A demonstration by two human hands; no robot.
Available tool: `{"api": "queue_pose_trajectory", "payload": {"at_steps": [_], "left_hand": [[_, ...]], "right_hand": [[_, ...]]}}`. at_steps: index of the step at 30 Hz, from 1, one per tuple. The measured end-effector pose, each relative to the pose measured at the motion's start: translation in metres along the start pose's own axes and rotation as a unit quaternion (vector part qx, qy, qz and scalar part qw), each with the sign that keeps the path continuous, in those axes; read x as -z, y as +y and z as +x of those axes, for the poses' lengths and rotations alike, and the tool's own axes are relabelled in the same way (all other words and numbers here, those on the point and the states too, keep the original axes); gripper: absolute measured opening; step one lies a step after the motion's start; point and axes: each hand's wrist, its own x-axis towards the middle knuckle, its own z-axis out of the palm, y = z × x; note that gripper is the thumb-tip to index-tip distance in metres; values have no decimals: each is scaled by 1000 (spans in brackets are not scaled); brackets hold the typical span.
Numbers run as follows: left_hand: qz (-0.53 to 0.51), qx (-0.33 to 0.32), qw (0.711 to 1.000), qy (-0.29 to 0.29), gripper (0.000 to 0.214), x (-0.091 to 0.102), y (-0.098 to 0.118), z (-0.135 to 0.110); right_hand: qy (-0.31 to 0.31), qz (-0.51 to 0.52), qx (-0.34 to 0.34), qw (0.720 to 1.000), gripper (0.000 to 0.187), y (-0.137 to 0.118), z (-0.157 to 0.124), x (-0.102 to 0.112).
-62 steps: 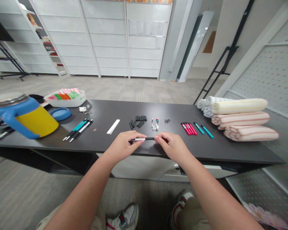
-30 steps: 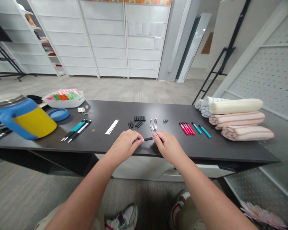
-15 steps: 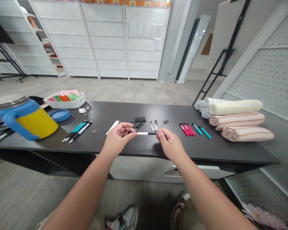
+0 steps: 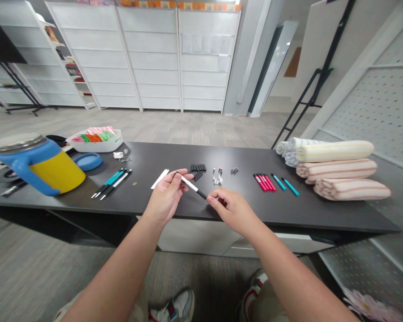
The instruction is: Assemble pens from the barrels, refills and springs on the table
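A white pen with a black grip (image 4: 192,184) slants between my two hands above the table's front half. My left hand (image 4: 167,195) pinches its upper left end between thumb and fingers. At the lower right end, the fingertips of my right hand (image 4: 225,205) close on the pen's black tip section. Behind the hands lie short black tubes (image 4: 198,168), small white and metal parts (image 4: 218,179), and tiny metal pieces (image 4: 234,171). White thin sticks (image 4: 160,178) lie just beyond my left hand.
Several assembled pens (image 4: 111,183) lie on the left of the dark table (image 4: 154,154). Near them stand a blue and yellow mug (image 4: 50,167), its blue lid (image 4: 87,161) and a white basket (image 4: 112,142). To the right lie red barrels (image 4: 263,182), teal barrels (image 4: 290,186) and rolled towels (image 4: 339,170).
The pen has tilted from nearly level to slanting, its left end now higher. My left hand has turned palm up, and my right hand has moved slightly left and down.
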Motion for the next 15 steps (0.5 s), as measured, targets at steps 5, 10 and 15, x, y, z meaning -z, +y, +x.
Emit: {"api": "queue_pose_trajectory", "payload": {"at_steps": [5,10,15], "left_hand": [[-18,-9,1000,9,38,1,5,0],[-4,6,1000,-11,39,1,8,-3],[10,9,1000,-26,31,3,6,-4]], "right_hand": [[54,-34,-24,998,23,6,1,0],[127,-151,-94,976,22,29,6,10],[113,-243,-85,960,38,51,14,23]]}}
